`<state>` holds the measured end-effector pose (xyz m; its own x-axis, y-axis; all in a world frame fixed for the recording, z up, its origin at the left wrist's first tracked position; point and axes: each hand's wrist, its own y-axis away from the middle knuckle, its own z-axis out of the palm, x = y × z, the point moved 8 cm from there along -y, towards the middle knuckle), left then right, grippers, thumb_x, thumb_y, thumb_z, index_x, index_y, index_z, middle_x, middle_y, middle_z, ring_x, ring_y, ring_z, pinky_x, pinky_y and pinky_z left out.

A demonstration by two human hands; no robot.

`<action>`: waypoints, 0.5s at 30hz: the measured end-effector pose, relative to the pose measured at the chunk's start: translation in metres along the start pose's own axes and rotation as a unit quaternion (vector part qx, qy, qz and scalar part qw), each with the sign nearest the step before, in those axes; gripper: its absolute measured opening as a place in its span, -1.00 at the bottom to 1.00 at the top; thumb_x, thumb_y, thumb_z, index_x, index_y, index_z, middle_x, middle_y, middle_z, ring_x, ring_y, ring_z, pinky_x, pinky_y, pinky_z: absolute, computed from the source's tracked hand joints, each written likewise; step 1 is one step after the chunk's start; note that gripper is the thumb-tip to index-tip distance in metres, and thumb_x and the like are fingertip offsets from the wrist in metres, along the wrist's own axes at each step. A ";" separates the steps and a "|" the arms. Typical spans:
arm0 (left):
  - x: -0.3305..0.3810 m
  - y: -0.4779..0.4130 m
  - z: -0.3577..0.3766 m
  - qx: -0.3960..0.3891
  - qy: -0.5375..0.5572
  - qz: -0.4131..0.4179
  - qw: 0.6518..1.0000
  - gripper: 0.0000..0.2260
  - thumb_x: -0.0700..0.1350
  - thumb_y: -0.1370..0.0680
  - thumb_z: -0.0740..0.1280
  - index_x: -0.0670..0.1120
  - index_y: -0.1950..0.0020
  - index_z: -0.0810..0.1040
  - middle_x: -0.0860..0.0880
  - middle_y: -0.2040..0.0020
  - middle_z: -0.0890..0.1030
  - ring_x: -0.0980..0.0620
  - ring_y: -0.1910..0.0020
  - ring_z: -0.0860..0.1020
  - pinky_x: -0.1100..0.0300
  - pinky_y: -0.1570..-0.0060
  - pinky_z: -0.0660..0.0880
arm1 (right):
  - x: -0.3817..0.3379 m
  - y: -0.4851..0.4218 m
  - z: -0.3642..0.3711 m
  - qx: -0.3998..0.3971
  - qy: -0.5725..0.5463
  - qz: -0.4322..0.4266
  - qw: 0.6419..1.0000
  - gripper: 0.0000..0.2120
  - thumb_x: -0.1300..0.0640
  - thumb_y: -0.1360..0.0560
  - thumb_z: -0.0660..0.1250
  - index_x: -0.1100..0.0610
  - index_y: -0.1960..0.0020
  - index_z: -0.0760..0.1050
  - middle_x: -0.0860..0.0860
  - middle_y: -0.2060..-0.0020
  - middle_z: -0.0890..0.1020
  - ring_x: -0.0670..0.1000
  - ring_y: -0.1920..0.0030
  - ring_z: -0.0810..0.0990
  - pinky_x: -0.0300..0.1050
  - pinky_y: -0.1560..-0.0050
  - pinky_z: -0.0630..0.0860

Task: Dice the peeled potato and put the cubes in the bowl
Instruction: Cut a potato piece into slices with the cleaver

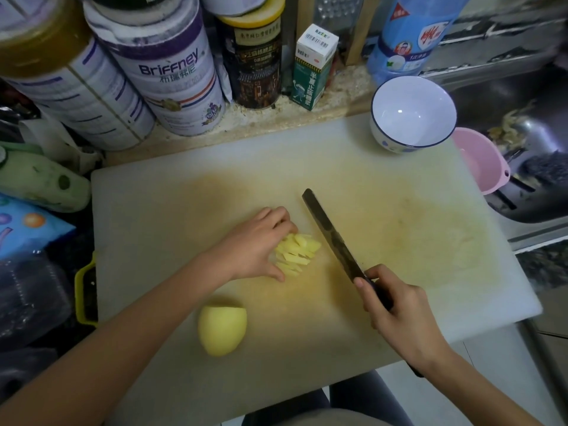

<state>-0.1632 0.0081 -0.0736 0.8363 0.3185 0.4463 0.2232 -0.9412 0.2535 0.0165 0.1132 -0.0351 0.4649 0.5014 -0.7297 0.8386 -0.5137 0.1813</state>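
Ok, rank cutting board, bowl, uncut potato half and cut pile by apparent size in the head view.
Largest: cutting board
Then: bowl
Tied: uncut potato half and cut pile look alike; left hand hides part of it.

Half covered by the left hand: cut potato pieces, number impossible to tell. Almost wholly buried in the right hand: knife handle, only its dark end seen below the wrist. Far beyond the right hand, pink basin partly behind the cutting board. Beyond the left hand, tins cut off by the top edge.
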 end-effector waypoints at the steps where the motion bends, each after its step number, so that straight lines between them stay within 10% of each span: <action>1: 0.000 0.001 0.000 0.003 0.006 -0.003 1.000 -0.30 0.16 -0.29 0.54 -0.05 -0.34 0.40 0.01 -0.23 0.35 0.06 -0.22 0.28 0.14 -0.17 0.38 | 0.000 0.000 0.001 -0.002 0.001 -0.001 1.000 -0.76 -0.12 -0.52 0.20 0.05 0.10 0.46 0.04 0.51 0.49 0.02 0.53 0.47 0.08 0.45 0.46; 15: 0.012 0.018 0.007 0.104 0.059 -0.085 0.989 -0.49 0.01 -0.41 0.51 -0.11 -0.29 0.46 -0.04 -0.15 0.39 -0.03 -0.15 0.38 -0.02 -0.12 0.45 | -0.002 -0.021 -0.009 -0.035 0.012 -0.029 0.999 -0.75 -0.15 -0.50 0.20 0.02 0.12 0.45 0.04 0.51 0.50 0.04 0.53 0.46 0.03 0.45 0.46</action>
<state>-0.1454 -0.0061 -0.0699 0.7165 0.4728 0.5130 0.4630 -0.8723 0.1573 0.0007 0.1292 -0.0319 0.4206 0.5454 -0.7250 0.8817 -0.4342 0.1849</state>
